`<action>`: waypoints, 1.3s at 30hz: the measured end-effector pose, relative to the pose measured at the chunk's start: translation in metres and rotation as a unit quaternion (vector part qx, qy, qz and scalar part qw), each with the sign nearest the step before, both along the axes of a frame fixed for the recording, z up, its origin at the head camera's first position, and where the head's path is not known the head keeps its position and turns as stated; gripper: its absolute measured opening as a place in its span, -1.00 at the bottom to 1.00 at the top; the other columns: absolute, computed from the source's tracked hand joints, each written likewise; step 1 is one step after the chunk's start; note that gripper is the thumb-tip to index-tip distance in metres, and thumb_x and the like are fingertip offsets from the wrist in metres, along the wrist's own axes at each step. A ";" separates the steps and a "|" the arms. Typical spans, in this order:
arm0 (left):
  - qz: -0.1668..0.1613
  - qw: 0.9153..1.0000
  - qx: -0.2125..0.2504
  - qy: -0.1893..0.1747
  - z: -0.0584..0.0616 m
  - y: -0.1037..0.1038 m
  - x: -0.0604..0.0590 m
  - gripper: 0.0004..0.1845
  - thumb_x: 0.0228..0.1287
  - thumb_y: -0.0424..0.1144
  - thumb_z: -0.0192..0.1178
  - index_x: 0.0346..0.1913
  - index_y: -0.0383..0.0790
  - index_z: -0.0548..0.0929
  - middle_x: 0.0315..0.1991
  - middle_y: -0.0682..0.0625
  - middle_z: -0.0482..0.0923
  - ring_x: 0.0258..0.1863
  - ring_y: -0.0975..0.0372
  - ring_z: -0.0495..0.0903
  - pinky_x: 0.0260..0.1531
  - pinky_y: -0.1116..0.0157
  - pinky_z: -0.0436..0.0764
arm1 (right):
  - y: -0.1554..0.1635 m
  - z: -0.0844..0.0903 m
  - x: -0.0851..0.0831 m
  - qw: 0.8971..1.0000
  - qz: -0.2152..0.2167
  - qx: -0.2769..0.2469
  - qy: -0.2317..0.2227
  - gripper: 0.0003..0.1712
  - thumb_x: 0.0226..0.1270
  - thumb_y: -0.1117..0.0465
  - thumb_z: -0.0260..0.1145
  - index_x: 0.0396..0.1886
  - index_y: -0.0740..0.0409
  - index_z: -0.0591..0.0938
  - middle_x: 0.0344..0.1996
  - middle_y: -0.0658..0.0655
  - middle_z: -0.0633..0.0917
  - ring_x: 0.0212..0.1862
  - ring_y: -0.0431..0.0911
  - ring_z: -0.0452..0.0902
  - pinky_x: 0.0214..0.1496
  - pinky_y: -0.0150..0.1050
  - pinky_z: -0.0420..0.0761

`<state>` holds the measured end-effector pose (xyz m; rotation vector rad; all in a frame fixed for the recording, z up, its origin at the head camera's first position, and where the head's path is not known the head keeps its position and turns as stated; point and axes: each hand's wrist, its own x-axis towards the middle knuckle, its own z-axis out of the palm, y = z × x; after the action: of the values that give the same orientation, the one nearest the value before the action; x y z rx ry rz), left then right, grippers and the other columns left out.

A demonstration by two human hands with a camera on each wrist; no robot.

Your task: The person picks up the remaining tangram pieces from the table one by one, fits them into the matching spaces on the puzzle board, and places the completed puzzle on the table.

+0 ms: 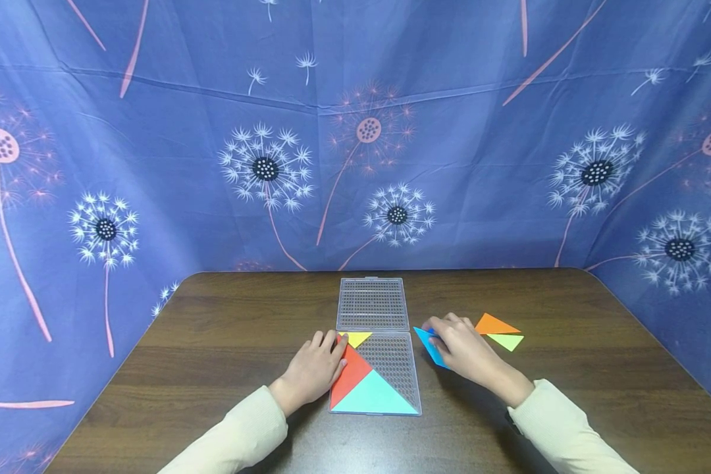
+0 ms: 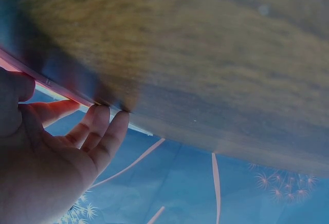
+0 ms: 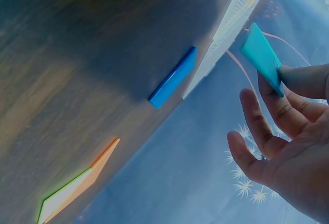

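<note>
My right hand point(image 1: 465, 351) pinches a light blue parallelogram tile point(image 1: 431, 349) between thumb and fingers, raised above the table just right of a clear plastic box. In the right wrist view that tile point(image 3: 262, 57) is tilted, and a darker blue tile point(image 3: 174, 80) lies on the table beyond it. My left hand point(image 1: 313, 367) rests at the box's left edge, its fingertips touching near the red triangle point(image 1: 352, 375) and the yellow triangle point(image 1: 357, 339). A turquoise triangle point(image 1: 374, 397) lies in the front of the box's textured base point(image 1: 394, 352).
The box's lid point(image 1: 373, 304) lies folded back behind the base. Right of my right hand, an orange triangle point(image 1: 496, 324) and a light green triangle point(image 1: 506, 341) lie on the brown wooden table point(image 1: 231, 336). A blue dandelion-print cloth point(image 1: 480, 164) hangs around the table.
</note>
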<state>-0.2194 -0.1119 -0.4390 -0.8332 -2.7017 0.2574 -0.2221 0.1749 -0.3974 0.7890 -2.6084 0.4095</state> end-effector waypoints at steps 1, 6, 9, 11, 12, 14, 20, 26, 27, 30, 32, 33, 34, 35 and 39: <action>-0.001 1.000 0.000 0.002 0.000 0.000 0.000 -0.54 0.34 0.00 -0.05 0.18 -0.15 0.46 -0.01 -0.11 0.39 -0.17 0.11 0.37 -0.26 0.27 0.51 | -0.001 0.000 0.000 1.000 0.001 -0.001 -0.002 -0.82 0.04 0.39 0.34 -0.32 0.14 0.59 -0.42 -0.02 0.67 -0.34 -0.14 0.45 -0.20 -0.03 0.45; -0.003 1.000 -0.001 0.005 0.000 0.000 0.000 -0.54 0.33 0.00 -0.04 0.18 -0.15 0.47 -0.02 -0.11 0.39 -0.19 0.11 0.36 -0.28 0.28 0.51 | -0.005 0.002 -0.001 1.000 0.008 -0.011 -0.007 -0.81 0.05 0.41 0.32 -0.31 0.15 0.60 -0.38 -0.01 0.68 -0.31 -0.12 0.47 -0.21 -0.02 0.45; -0.001 1.000 -0.001 0.003 0.000 0.000 0.000 -0.54 0.34 0.00 -0.05 0.18 -0.15 0.47 -0.01 -0.11 0.39 -0.18 0.11 0.36 -0.27 0.27 0.51 | -0.007 0.001 -0.001 1.000 0.013 -0.016 -0.007 -0.81 0.06 0.41 0.32 -0.30 0.15 0.59 -0.38 0.00 0.68 -0.32 -0.12 0.47 -0.20 -0.03 0.45; -0.001 1.000 -0.001 0.003 0.000 0.000 0.000 -0.54 0.34 0.00 -0.05 0.19 -0.15 0.46 -0.01 -0.11 0.39 -0.18 0.11 0.36 -0.25 0.27 0.51 | -0.008 0.001 -0.001 1.000 0.014 -0.017 -0.009 -0.81 0.06 0.41 0.31 -0.30 0.15 0.59 -0.37 0.00 0.68 -0.31 -0.13 0.47 -0.18 -0.03 0.45; -0.001 1.000 -0.001 0.002 0.000 0.000 0.000 -0.55 0.34 0.00 -0.05 0.19 -0.15 0.46 -0.01 -0.11 0.39 -0.17 0.11 0.36 -0.25 0.27 0.51 | -0.009 0.001 -0.001 1.000 0.015 -0.018 -0.010 -0.82 0.06 0.41 0.31 -0.30 0.15 0.59 -0.38 0.00 0.68 -0.31 -0.13 0.46 -0.18 -0.03 0.45; 0.000 1.000 0.000 -0.002 0.001 0.000 0.000 -0.54 0.34 0.00 -0.05 0.19 -0.15 0.46 0.00 -0.11 0.39 -0.17 0.11 0.36 -0.24 0.27 0.51 | -0.011 0.001 0.000 1.000 0.015 -0.020 -0.015 -0.82 0.07 0.40 0.31 -0.30 0.15 0.58 -0.39 0.00 0.68 -0.31 -0.14 0.46 -0.17 -0.04 0.44; -0.001 1.000 0.003 -0.001 0.000 0.000 -0.001 -0.54 0.34 0.00 -0.05 0.19 -0.15 0.46 -0.01 -0.11 0.38 -0.18 0.11 0.36 -0.25 0.27 0.50 | -0.016 0.003 0.001 0.999 0.013 -0.025 -0.019 -0.83 0.05 0.39 0.31 -0.34 0.14 0.56 -0.43 -0.03 0.64 -0.32 -0.15 0.44 -0.20 -0.07 0.43; -0.003 1.000 0.001 0.009 -0.001 -0.001 -0.001 -0.53 0.32 0.01 -0.02 0.18 -0.16 0.47 -0.03 -0.11 0.39 -0.20 0.12 0.35 -0.27 0.28 0.51 | -0.022 0.004 0.000 0.999 0.007 -0.031 -0.026 -0.88 0.10 0.33 0.31 -0.35 0.12 0.55 -0.51 -0.08 0.59 -0.34 -0.18 0.42 -0.20 -0.09 0.42; -0.003 1.000 0.000 0.009 -0.001 0.000 -0.001 -0.53 0.32 0.01 -0.02 0.18 -0.15 0.47 -0.03 -0.11 0.39 -0.20 0.12 0.36 -0.27 0.28 0.51 | -0.023 0.005 0.001 0.999 0.007 -0.034 -0.029 -0.89 0.11 0.32 0.30 -0.36 0.12 0.55 -0.53 -0.10 0.57 -0.35 -0.18 0.41 -0.20 -0.09 0.43; -0.001 1.000 0.000 0.007 0.000 0.000 -0.001 -0.54 0.32 0.00 -0.03 0.18 -0.15 0.47 -0.03 -0.11 0.39 -0.20 0.12 0.36 -0.27 0.28 0.51 | -0.026 0.005 0.001 0.999 0.010 -0.039 -0.034 -0.90 0.13 0.30 0.30 -0.38 0.10 0.53 -0.55 -0.13 0.54 -0.37 -0.20 0.39 -0.20 -0.09 0.42; 0.000 1.000 0.000 0.004 0.000 0.000 -0.001 -0.54 0.32 0.01 -0.03 0.19 -0.15 0.46 -0.02 -0.11 0.39 -0.19 0.12 0.36 -0.26 0.28 0.51 | -0.028 0.006 0.001 0.998 0.014 -0.042 -0.034 -0.90 0.13 0.30 0.30 -0.39 0.08 0.53 -0.57 -0.15 0.52 -0.38 -0.22 0.37 -0.22 -0.12 0.41; 0.001 1.000 0.000 0.003 0.000 0.000 -0.001 -0.53 0.32 0.01 -0.03 0.19 -0.15 0.46 -0.02 -0.11 0.39 -0.19 0.12 0.36 -0.26 0.28 0.51 | -0.029 0.006 0.001 0.998 0.015 -0.043 -0.034 -0.90 0.13 0.29 0.30 -0.40 0.07 0.52 -0.58 -0.16 0.50 -0.39 -0.23 0.36 -0.23 -0.14 0.40; 0.002 1.000 -0.001 0.001 0.000 0.000 -0.001 -0.53 0.33 0.01 -0.04 0.19 -0.14 0.46 -0.01 -0.11 0.39 -0.18 0.12 0.36 -0.25 0.28 0.51 | -0.029 0.006 0.001 0.998 0.015 -0.044 -0.034 -0.89 0.14 0.29 0.30 -0.41 0.06 0.52 -0.59 -0.17 0.49 -0.40 -0.24 0.35 -0.24 -0.16 0.39; 0.003 1.000 -0.001 0.000 0.001 0.000 -0.001 -0.53 0.33 0.01 -0.04 0.19 -0.14 0.46 -0.01 -0.11 0.39 -0.18 0.12 0.36 -0.24 0.28 0.51 | -0.030 0.006 0.002 0.998 0.016 -0.044 -0.034 -0.89 0.14 0.28 0.30 -0.41 0.06 0.51 -0.60 -0.17 0.48 -0.40 -0.25 0.34 -0.25 -0.18 0.38; 0.005 1.000 -0.003 -0.006 0.001 0.001 -0.001 -0.53 0.33 0.01 -0.05 0.20 -0.14 0.45 0.01 -0.11 0.39 -0.17 0.11 0.37 -0.23 0.27 0.51 | -0.033 0.005 0.001 0.998 0.020 -0.052 -0.030 -0.88 0.14 0.26 0.30 -0.44 0.04 0.50 -0.62 -0.20 0.45 -0.42 -0.27 0.31 -0.24 -0.19 0.38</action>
<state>-0.2201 -0.1113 -0.4377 -0.8258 -2.7171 0.2627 -0.2208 0.1419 -0.3921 0.8069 -2.6048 0.5845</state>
